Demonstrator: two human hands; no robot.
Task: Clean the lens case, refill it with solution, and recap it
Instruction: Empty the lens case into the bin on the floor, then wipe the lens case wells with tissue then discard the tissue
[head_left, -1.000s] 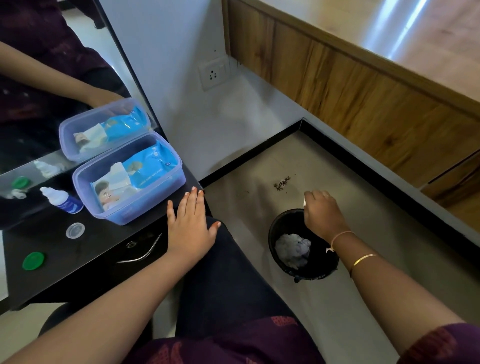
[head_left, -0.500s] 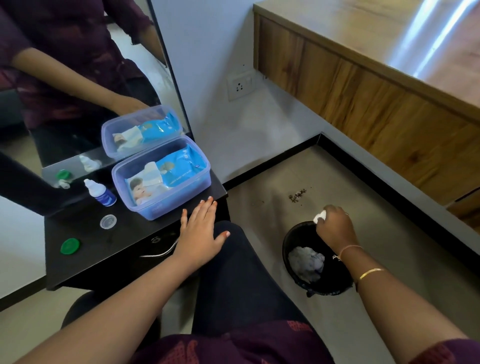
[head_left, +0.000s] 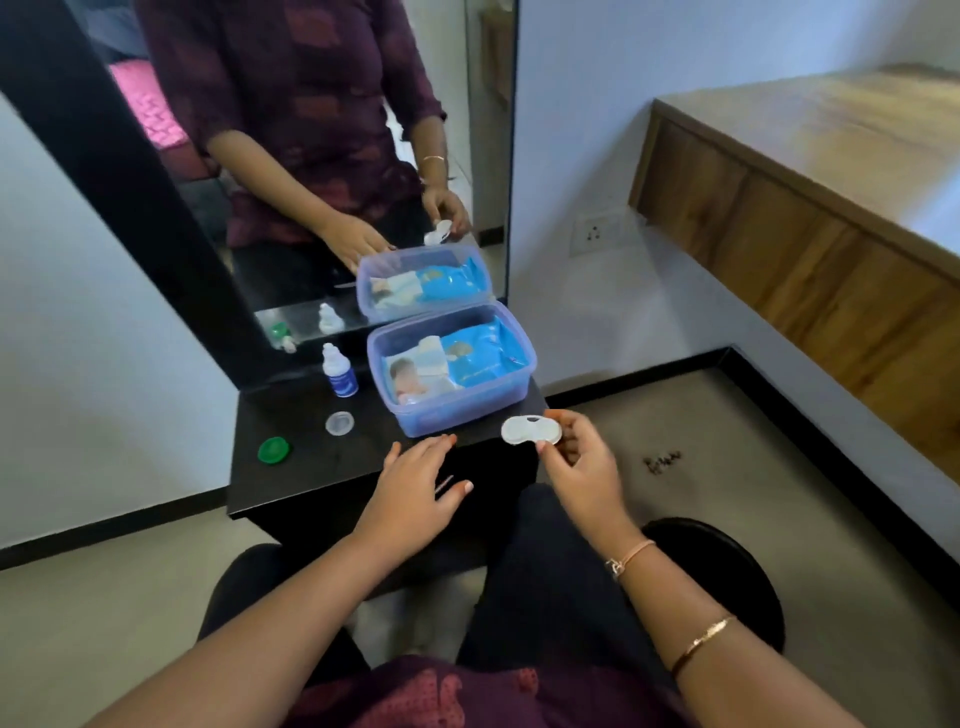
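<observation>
My right hand (head_left: 582, 460) pinches the white two-well lens case (head_left: 531, 430) by its right end, holding it in the air at the black table's (head_left: 291, 478) right front corner. My left hand (head_left: 415, 483) rests flat on the table front with fingers spread, over thin metal tweezers (head_left: 444, 484). A small solution bottle (head_left: 338, 371) with a blue label stands upright at the back of the table. In front of it lies a clear cap (head_left: 340, 423). A green cap (head_left: 273, 450) lies near the left edge.
A blue plastic box (head_left: 452, 366) with a wipes pack stands at the table's back right, against a mirror (head_left: 322, 156). A black bin (head_left: 727, 582) sits on the floor to my right, partly behind my forearm. A wooden counter (head_left: 810, 208) runs along the right wall.
My right hand rose from the bin on the floor and came to the table corner with the lens case. The view swung up and left; my left hand stayed on the table.
</observation>
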